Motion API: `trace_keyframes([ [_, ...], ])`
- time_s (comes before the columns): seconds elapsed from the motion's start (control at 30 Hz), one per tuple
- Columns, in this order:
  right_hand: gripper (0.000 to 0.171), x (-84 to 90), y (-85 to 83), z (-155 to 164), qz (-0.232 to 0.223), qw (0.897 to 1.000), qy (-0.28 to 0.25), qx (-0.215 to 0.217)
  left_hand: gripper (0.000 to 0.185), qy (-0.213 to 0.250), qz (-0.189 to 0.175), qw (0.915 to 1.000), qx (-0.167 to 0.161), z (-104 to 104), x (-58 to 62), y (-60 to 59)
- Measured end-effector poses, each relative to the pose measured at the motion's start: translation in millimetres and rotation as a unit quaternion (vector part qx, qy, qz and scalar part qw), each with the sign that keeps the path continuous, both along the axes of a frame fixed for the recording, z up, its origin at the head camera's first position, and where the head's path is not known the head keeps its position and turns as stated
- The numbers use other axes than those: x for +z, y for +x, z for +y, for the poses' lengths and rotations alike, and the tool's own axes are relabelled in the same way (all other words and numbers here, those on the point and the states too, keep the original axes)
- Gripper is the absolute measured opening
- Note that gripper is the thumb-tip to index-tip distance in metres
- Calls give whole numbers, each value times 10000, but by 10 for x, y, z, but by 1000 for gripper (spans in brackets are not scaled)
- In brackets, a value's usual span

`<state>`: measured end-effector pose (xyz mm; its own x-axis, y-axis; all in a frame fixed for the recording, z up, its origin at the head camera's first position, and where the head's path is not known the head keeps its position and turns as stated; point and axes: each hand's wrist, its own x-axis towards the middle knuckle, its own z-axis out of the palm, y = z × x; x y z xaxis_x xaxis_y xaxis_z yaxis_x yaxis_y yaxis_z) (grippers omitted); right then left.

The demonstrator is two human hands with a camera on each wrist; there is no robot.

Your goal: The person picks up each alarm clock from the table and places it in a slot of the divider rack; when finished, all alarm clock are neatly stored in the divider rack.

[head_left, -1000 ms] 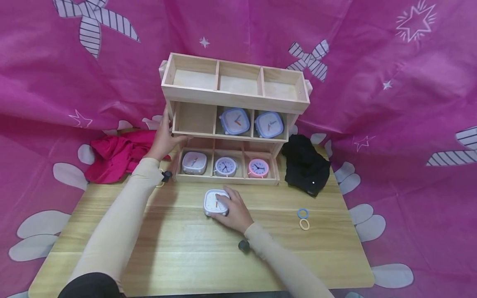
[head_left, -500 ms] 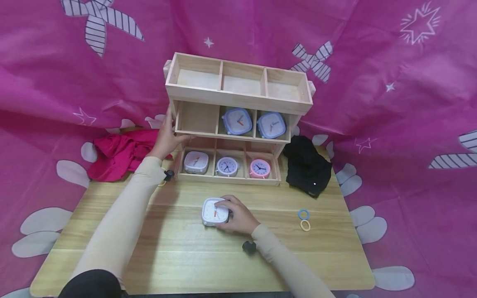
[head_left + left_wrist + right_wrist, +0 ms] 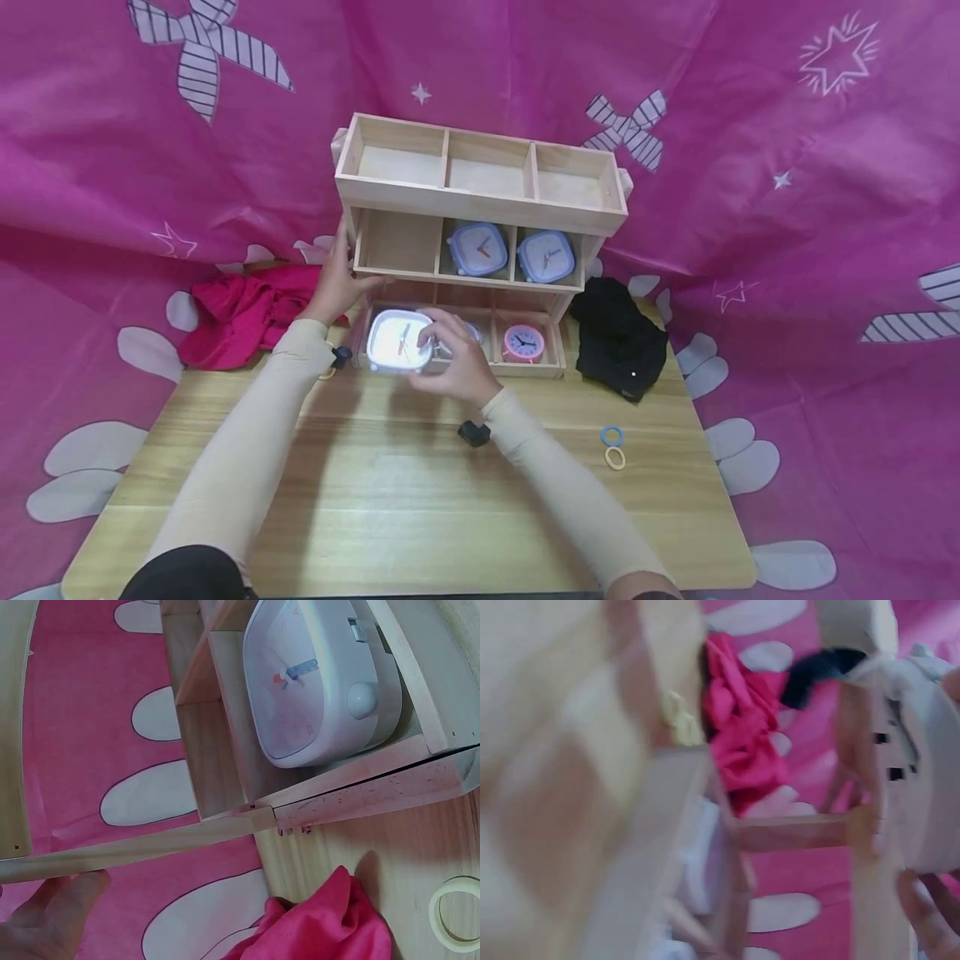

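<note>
The right hand has its grip closed round a white square plastic alarm clock, held up off the pale wooden counter with its face towards the head camera. The clock hangs in front of the bottom row of the three-tier pale wooden shelf unit, covering the left bottom compartment; the left wrist view shows another white square clock already lodged in there. The left hand is to the left of the grip, fingers laid flat against the unit's left wall at the middle tier, steadying it rather than clutching.

This looks like the carry stage: clock lifted, not yet placed. The one free middle compartment lies just above the grip, left of two blue square clocks. Getting in there would call for a lift and a push forward, keeping the clock upright.

Room is tight: the top tier's front edge overhangs the opening, dividers flank it, and the left thumb sits near that corner. Below the grip the counter lies open.
</note>
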<state>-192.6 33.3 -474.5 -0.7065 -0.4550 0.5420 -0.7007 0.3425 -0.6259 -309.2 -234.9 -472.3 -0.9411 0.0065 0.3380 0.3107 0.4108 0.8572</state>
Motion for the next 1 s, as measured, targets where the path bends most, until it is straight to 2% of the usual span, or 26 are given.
trace_keyframes([
  [0.1,45,170,-204,-133,586,9967,-314,-457,129,-52,-48,10000,-15,1,-14,1],
  [0.27,44,315,-478,-310,809,9864,-566,-1317,121,-47,35,10000,-38,11,-24,11],
  [0.5,45,463,-770,-512,899,9716,445,-2141,122,-53,102,9999,2,4,4,10],
  [0.67,47,567,-894,-652,843,9568,1058,-2574,127,-110,60,9999,48,-2,22,1],
  [0.83,50,637,-971,-771,893,9402,1682,-2825,127,-148,111,9998,45,-10,10,2],
  [1.0,50,625,-1062,-835,1082,9266,1991,-3001,129,-148,101,9998,-14,-7,2,14],
])
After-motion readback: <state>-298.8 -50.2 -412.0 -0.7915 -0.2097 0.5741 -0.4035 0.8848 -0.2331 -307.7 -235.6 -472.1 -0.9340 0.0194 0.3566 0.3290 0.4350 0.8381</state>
